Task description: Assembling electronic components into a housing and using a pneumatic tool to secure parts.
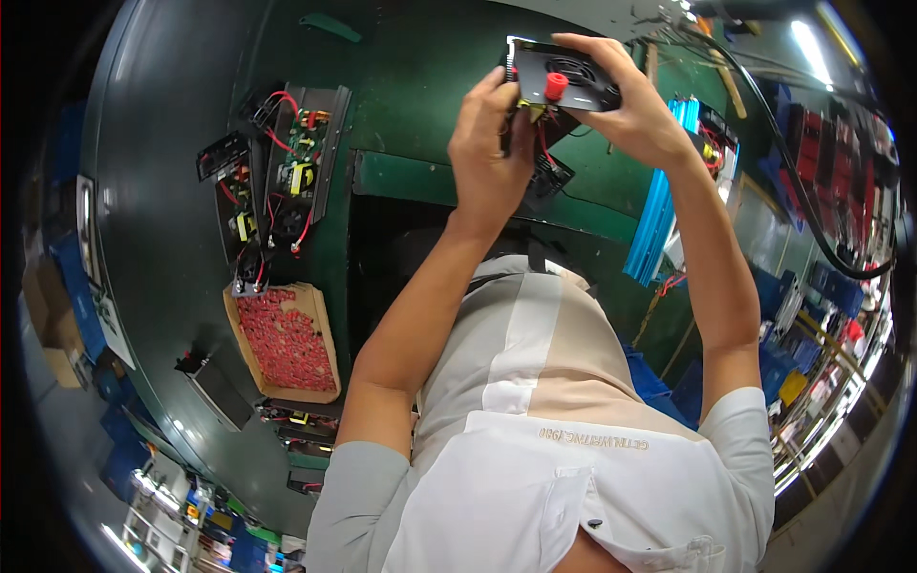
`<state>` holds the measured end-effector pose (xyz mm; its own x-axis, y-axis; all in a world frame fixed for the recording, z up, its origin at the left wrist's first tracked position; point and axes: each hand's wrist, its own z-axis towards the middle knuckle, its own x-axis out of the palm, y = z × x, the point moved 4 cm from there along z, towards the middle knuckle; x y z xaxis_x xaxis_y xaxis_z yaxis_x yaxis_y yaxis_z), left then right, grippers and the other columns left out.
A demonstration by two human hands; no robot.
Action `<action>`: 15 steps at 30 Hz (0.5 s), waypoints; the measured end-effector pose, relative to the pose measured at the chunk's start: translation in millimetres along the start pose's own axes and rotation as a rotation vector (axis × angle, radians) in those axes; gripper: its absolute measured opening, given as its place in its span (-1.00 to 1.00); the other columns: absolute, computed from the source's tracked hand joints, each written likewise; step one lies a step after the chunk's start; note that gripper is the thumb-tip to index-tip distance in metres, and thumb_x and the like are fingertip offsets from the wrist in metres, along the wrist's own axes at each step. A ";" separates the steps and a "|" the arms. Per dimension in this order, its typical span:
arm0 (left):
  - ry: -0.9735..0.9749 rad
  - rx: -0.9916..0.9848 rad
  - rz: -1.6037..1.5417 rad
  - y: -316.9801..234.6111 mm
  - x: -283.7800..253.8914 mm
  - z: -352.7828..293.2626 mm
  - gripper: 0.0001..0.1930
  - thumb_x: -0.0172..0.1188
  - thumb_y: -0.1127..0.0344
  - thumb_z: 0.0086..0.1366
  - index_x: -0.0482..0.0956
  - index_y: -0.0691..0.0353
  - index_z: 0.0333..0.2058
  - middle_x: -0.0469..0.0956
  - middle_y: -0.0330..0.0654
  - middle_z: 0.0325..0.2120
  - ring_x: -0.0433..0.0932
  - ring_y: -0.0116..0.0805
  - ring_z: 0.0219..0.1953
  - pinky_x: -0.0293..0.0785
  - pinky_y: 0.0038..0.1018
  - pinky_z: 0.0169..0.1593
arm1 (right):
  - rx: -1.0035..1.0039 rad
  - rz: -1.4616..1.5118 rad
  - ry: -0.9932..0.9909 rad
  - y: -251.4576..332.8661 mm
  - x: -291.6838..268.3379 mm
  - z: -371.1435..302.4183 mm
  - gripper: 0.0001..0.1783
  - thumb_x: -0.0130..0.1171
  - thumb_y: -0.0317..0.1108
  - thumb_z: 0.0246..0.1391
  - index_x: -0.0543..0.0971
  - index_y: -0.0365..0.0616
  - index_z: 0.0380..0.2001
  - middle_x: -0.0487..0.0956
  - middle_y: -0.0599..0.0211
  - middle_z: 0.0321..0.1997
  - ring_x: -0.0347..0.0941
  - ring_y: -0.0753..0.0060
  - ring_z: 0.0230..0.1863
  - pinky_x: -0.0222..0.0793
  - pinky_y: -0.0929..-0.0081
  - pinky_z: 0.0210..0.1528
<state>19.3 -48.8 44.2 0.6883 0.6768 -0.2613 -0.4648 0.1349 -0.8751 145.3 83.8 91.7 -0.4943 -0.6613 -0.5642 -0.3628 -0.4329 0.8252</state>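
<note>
Up near the far edge of the bench, both my hands hold a black end panel (575, 73) with a round fan grille and a red terminal knob (556, 86). My left hand (489, 143) pinches its left side, fingers closed. Around the right edge curl the fingers and thumb of my right hand (638, 105), also closed. Beneath the panel, red and dark wires run down to a second black vented panel (551, 178). What lies behind the held panel, between my hands, is mostly hidden.
On the left, opened circuit-board units (304, 167) with red wires lie beside a cardboard tray (331, 353) of small red parts. A dark metal housing (218, 393) sits left of the tray. To the right is a blue finned housing (651, 229); a black cable (778, 143) hangs beyond it.
</note>
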 end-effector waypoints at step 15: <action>-0.018 -0.489 -0.456 15.6 -12.9 5.1 -0.80 0.22 0.44 0.41 0.53 0.37 -0.05 0.61 -0.01 0.04 0.64 -0.29 -0.01 0.57 -0.40 0.09 | 0.004 -0.156 0.068 11.0 0.4 -4.2 -0.02 0.22 -0.74 -0.26 0.37 -0.10 0.37 0.39 0.11 0.35 0.31 0.06 0.42 0.20 0.30 0.47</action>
<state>0.4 -51.7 35.9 0.7449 0.6419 0.1820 0.1798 0.0696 -0.9812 144.4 76.2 100.6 -0.3775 -0.6261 -0.6823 -0.4339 -0.5313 0.7276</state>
